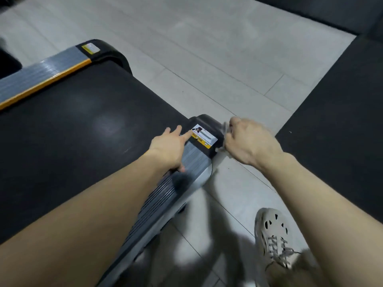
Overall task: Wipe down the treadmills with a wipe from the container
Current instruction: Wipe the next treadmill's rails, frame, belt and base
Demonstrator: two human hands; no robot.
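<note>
The right hand (250,139) is curling its fingers tightly around a crumpled pale grey wipe (225,129), pressing it against the outer side of the rounded black plastic end cap (209,120) at the near rear corner of the low black and grey treadmill (145,204). Only scraps of the wipe are showing, ahead of the fist and beneath it. The left hand is lying flat and spread (169,151), fingers straight and gripping nothing. Its palm is resting on the ribbed grey side rail (194,160), and its forefinger is reaching to just beside the white and yellow warning sticker (204,136) on the cap. The wide matte black running belt (62,141) is stretching away to the left of that hand, with the far grey rail edged in an orange stripe (41,73) beyond it. A beige perforated laced shoe (273,235) is standing on the pale grey tiled floor (207,48) beside the treadmill, and a dark rubber floor mat (331,121) is lying to the right.
</note>
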